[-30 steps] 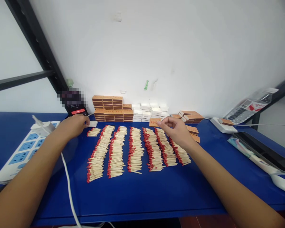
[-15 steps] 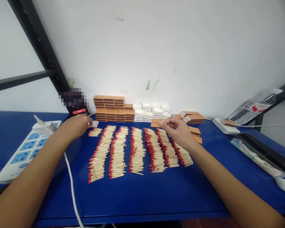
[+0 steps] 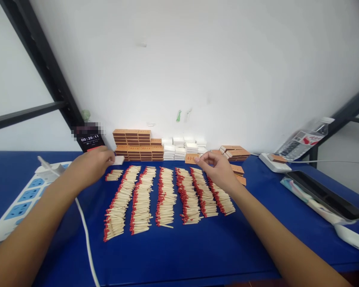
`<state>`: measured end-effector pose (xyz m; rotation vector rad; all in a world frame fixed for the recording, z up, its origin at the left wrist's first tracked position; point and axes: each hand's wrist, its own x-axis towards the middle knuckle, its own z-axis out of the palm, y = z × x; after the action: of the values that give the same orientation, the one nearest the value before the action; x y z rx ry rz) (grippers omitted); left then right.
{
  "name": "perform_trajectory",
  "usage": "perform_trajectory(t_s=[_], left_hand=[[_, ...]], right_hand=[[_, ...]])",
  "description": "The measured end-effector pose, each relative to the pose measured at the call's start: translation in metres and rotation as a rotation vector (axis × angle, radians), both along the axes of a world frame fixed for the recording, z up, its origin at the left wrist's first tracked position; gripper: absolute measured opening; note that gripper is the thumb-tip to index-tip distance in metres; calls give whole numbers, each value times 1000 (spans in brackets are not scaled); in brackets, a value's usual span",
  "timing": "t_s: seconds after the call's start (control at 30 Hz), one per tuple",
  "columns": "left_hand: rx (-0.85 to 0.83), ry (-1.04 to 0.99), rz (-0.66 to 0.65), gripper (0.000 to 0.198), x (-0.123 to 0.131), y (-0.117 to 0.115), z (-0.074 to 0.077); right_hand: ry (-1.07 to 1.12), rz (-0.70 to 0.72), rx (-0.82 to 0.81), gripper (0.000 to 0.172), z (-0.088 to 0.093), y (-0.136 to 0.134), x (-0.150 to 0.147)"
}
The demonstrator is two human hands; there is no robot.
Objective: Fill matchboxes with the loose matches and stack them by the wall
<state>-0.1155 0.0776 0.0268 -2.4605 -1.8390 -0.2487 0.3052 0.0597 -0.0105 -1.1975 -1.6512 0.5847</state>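
My left hand [image 3: 91,164] is stretched toward the back of the blue table [image 3: 182,251], its curled fingers closed on the edge of a small white matchbox tray [image 3: 119,160]. Just in front of it lies a small pile of matches [image 3: 113,174]. My right hand [image 3: 217,169] hovers over the far ends of the right-hand match rows [image 3: 203,191], thumb and forefinger pinched together beside an orange matchbox sleeve [image 3: 191,158]. What the pinch holds is too small to see. Several long rows of red-tipped matches [image 3: 164,195] lie between my arms.
Stacked orange matchboxes [image 3: 137,140], white trays [image 3: 182,145] and more orange boxes [image 3: 235,152] line the wall. A phone showing a timer [image 3: 89,139] stands at the back left. A power strip [image 3: 20,199] and white cable [image 3: 85,227] lie left; a bottle [image 3: 305,139] and dark tablet [image 3: 326,194] right.
The view has shifted a little, so everything sits slightly lower and to the left. Both hands stay at the same spots relative to the tray, sleeve and matches.
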Motion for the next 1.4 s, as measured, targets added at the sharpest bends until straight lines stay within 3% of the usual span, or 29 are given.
perform_trajectory(t_s=[0.1,0.23,0.37,0.47,0.73,1.4], left_hand=[[53,22,-197,29,51,-6,26],[161,46,-368,26,126,18,49],[172,120,-412,22,183,51,52],[156,136,-427,24,206,62,45],[127,182,-407,25,210,68,27],[172,122,-484,22,220,84,9]], right_hand=[[-37,-54,45,48,-5,7,7],[-80,-155,100,46,-9,15,17],[-84,-210,174,44,-5,20,23],[-88,-241,209,39,-2,21,26],[-104,-242,233,32,1,21,26],[-142,-218,303,26,2,23,28]])
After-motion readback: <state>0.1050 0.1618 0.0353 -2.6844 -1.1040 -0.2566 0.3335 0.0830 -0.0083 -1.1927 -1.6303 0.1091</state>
